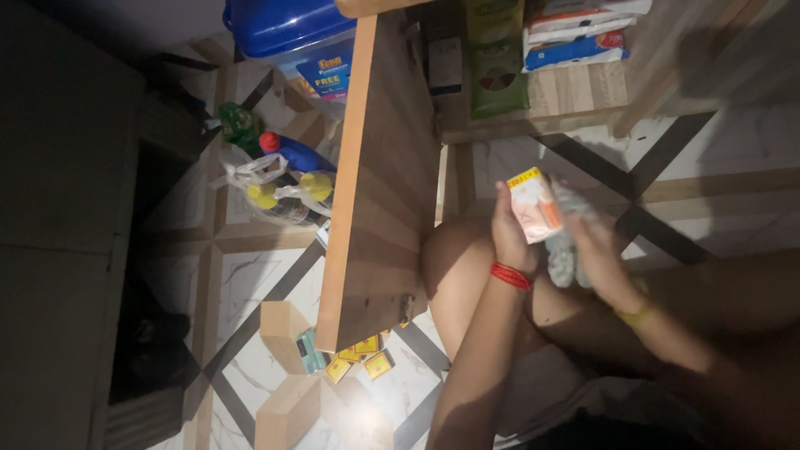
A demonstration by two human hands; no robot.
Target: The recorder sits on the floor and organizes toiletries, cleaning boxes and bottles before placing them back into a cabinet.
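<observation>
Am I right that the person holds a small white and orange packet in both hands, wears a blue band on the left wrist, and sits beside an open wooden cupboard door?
Not quite: the head view shows the band on the left wrist is red, not blue. The rest holds: the left hand and right hand hold the white and orange packet, beside the open wooden door.

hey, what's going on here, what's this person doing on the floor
A person sits on a patterned tile floor beside an open wooden cabinet door. The left hand holds a small white and orange packet, and the right hand grips a blurred, crinkly pale wrapper next to it. Small yellow boxes lie on the floor near the door, and bottles in a plastic bag stand further off.
</observation>
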